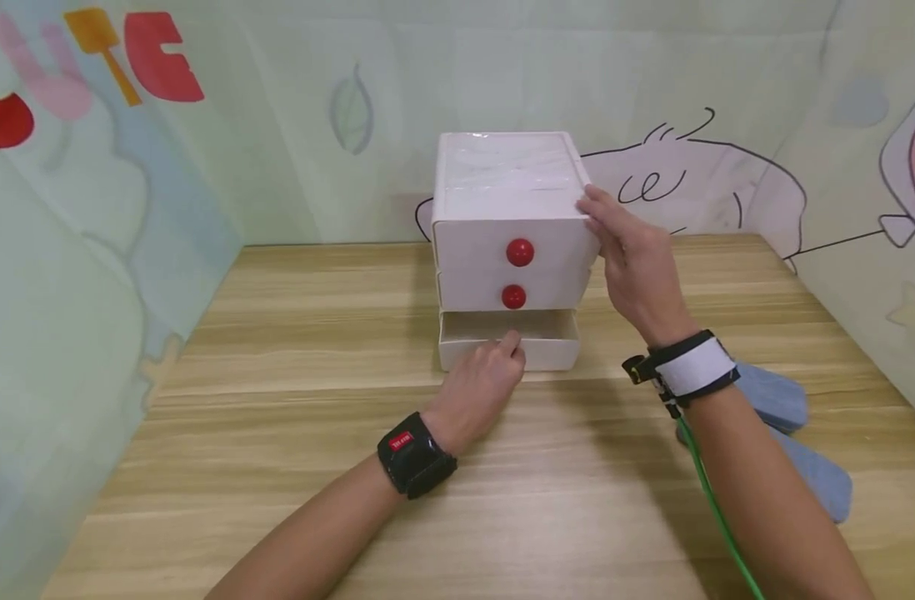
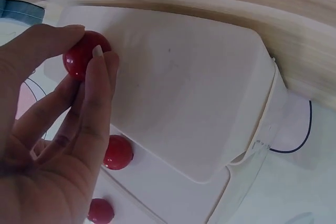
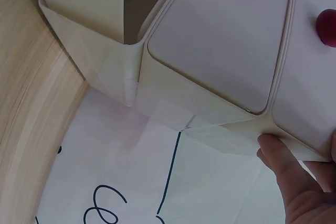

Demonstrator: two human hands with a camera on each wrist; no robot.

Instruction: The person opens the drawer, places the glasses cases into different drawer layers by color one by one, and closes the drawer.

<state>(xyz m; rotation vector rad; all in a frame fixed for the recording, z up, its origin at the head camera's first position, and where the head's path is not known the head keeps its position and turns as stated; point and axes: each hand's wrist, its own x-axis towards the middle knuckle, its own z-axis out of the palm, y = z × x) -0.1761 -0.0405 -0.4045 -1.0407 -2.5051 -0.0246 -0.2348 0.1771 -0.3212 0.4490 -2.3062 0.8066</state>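
A white three-drawer cabinet (image 1: 513, 179) stands on the table with its bottom drawer (image 1: 555, 354) pulled partway out. My left hand (image 1: 483, 383) pinches that drawer's red round knob (image 2: 86, 56) between thumb and fingers. In the head view the hand hides this knob. My right hand (image 1: 637, 262) rests on the cabinet's upper right edge, its fingertips on the top and side. The upper drawer (image 1: 468, 246) and middle drawer (image 1: 468, 290) are closed, each with a red knob. What shows of the bottom drawer's inside is bare.
Two blue-grey padded pieces (image 1: 810, 467) lie on the wooden table (image 1: 292, 417) at the right, partly behind the right forearm. A green cable (image 1: 708, 492) runs from the right wrist strap. Printed cloth walls (image 1: 292, 108) stand behind and at both sides.
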